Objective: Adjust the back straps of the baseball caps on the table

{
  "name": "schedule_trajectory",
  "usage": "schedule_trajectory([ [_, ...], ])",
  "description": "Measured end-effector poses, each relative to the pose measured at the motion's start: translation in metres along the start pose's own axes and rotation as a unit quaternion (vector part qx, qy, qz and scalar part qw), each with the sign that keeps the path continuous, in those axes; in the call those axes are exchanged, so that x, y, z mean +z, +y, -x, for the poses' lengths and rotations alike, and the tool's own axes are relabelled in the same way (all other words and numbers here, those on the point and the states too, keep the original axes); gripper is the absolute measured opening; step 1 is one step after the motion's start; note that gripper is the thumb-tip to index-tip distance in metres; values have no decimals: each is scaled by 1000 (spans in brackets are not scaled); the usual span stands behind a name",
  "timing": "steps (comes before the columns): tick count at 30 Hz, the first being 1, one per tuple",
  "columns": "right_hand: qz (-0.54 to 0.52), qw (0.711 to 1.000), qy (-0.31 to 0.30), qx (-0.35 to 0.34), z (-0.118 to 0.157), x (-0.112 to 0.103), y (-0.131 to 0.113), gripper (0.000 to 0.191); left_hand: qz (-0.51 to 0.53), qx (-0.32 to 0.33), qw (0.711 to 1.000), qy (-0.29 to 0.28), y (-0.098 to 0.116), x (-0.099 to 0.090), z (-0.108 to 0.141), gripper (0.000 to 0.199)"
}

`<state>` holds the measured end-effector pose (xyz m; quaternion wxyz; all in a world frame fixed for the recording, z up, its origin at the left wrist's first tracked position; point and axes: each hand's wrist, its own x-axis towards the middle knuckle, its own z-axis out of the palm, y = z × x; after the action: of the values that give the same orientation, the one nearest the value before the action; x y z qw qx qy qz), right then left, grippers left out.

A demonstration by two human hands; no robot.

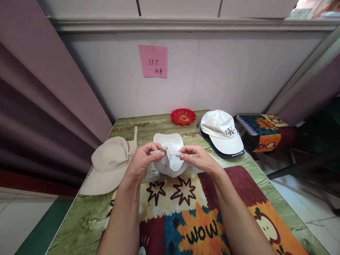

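Note:
A white cap (170,164) rests at the middle of the table, its brim pointing away from me and its inside partly showing. My left hand (146,156) pinches the left part of the cap's back strap, beside a small brownish piece. My right hand (195,156) pinches the same strap farther right, between thumb and fingers. The strap is stretched between the two hands, above the cap's opening.
A beige cap (110,159) lies left. A white cap with black letters (220,127) sits over a dark cap (225,153) at right. A red scalloped dish (183,117) stands behind. A patterned mat (186,209) covers the table's (87,219) near part.

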<state>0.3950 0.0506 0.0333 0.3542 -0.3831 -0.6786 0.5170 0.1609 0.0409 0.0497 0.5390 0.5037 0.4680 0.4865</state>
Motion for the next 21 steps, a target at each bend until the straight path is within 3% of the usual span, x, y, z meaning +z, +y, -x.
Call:
schedule_trajectory([
  [3, -19, 1000, -21, 7, 1, 1, -1, 31, -26, 5, 999, -19, 4, -1, 4, 27],
  [8, -53, 999, 4, 6, -1, 7, 0, 32, -37, -10, 992, -116, 8, -4, 8, 27],
  [14, -33, 997, 62, -13, -5, 16, 2, 29, -32, 11, 993, -116, 3, -12, 5, 26],
  [21, -5, 996, 81, -27, -6, 19, 1, 26, -27, 8, 992, -125, 4, -11, 6, 27],
])
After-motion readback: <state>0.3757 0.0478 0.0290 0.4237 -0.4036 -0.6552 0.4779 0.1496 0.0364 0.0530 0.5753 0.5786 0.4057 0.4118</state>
